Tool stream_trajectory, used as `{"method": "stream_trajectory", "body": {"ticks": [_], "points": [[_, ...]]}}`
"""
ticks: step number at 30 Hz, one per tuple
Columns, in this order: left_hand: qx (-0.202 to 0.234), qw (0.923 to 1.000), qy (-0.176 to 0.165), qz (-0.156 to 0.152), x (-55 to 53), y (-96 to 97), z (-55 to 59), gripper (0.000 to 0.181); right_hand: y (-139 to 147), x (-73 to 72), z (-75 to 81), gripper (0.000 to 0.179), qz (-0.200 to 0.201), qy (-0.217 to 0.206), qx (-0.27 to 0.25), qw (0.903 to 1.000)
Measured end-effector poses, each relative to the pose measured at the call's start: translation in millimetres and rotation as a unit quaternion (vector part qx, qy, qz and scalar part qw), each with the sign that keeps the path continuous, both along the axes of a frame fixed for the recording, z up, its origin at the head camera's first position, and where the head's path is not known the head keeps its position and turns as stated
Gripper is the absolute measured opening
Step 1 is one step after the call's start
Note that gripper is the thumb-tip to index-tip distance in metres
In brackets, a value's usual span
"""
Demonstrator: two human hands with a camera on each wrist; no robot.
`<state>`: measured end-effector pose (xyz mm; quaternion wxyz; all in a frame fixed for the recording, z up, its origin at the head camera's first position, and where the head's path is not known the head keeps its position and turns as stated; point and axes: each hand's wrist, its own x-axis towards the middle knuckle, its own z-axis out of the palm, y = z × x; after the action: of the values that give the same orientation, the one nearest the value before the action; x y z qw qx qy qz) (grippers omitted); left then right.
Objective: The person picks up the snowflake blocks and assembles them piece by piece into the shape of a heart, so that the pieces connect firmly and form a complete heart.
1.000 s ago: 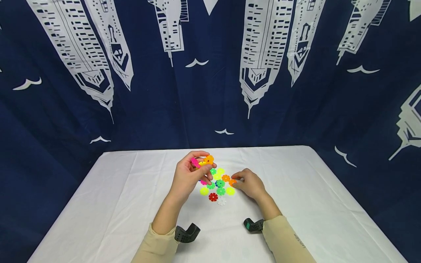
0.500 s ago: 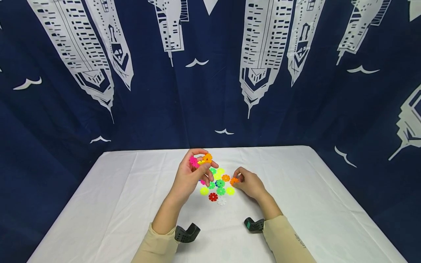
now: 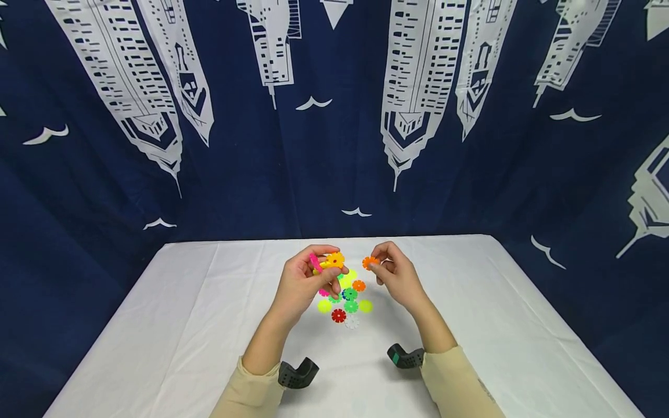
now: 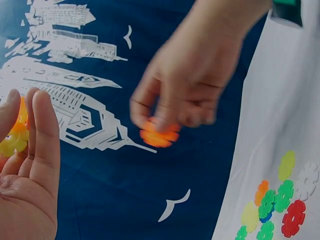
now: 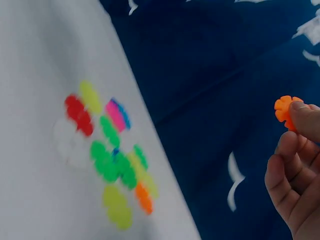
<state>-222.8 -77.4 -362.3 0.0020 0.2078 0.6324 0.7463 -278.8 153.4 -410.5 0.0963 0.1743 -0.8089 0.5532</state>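
Raised over the table, my left hand (image 3: 299, 283) grips a small cluster of notched plastic snowflake discs. In it a light-orange disc (image 3: 335, 259) and a pink disc (image 3: 315, 263) show, and a yellow disc (image 4: 14, 143) appears in the left wrist view. Fingers hide part of the cluster. To its right, my right hand (image 3: 401, 283) pinches one orange snowflake disc (image 3: 369, 263) between thumb and fingertips, in the air and apart from the cluster. The right wrist view shows that same orange disc (image 5: 283, 111) standing out past the thumb.
Below the hands, loose discs lie on the white tablecloth (image 3: 209, 325): a red one (image 3: 338, 315), a white one (image 3: 352, 321), an orange one (image 3: 359, 285), several green (image 3: 351, 306) and yellow (image 3: 365, 306). Behind the table hangs a dark blue printed curtain (image 3: 334, 157).
My right hand has lifted the orange disc from the pile's right side, up and towards the left hand. The cluster in my left hand has turned, its pink disc now seen edge-on.
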Motion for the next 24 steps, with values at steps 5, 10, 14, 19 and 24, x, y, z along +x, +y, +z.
{"method": "stream_trajectory", "body": {"ticks": [5, 10, 14, 19, 24], "points": [[0.0, 0.9999, 0.013, -0.003, -0.1, 0.4, -1.3, 0.036, -9, 17.1, 23.3, 0.022, 0.034, 0.044, -0.063, 0.9965], [-0.029, 0.9993, 0.02, -0.008, 1.3, -0.4, -3.1, 0.036, -16, 36.2, 39.6, 0.018, 0.044, 0.076, -0.105, 0.9905], [-0.043, 0.9987, 0.019, -0.017, 2.8, 0.4, -3.3, 0.037, -20, 46.9, 46.7, 0.011, 0.056, 0.094, -0.133, 0.9851], [-0.03, 0.9989, 0.02, -0.029, 4.1, 2.6, -2.3, 0.04, -24, 51.9, 51.3, 0.008, 0.089, 0.101, -0.146, 0.9801], [-0.018, 0.9988, 0.016, -0.043, 4.5, 4.3, -3.1, 0.042, -27, 54.0, 51.5, 0.009, 0.106, 0.106, -0.141, 0.9786]]}}
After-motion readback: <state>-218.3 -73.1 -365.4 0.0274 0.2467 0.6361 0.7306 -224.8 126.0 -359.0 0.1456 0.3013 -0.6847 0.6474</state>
